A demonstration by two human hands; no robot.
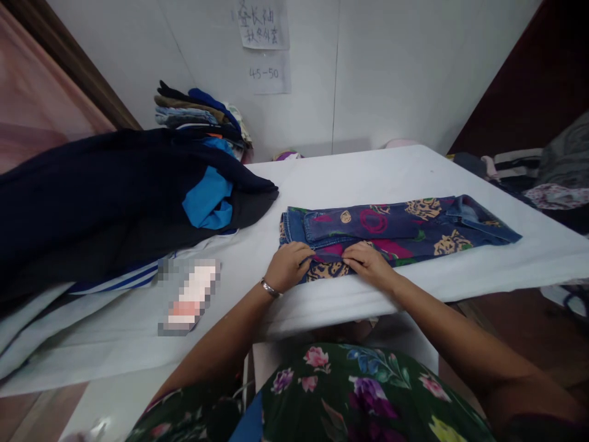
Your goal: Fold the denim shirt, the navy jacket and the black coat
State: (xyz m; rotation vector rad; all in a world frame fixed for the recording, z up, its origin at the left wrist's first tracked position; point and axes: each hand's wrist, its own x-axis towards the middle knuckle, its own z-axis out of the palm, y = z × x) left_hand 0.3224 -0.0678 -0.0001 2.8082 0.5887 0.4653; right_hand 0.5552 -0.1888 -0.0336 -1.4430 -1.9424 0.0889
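A patterned denim jacket (pixel 396 224) lies on the white-covered table (pixel 350 178), folded into a long narrow strip with its collar at the right. Pink, tan and green designs cover the blue cloth. My left hand (pixel 289 265), below a metal bracelet, has its fingers bent over the near edge close to the left end. A short way to the right, my right hand (pixel 368 263) pinches the same near edge between thumb and fingers. Both hands hide small parts of the cloth.
Dark garments with a bright blue piece (pixel 209 199) are heaped on the table's left. Behind them stands a stack of folded clothes (pixel 197 110) by the wall. A blurred-out object (pixel 191 298) lies at the near left. More clothing (pixel 519 162) sits beyond the right edge.
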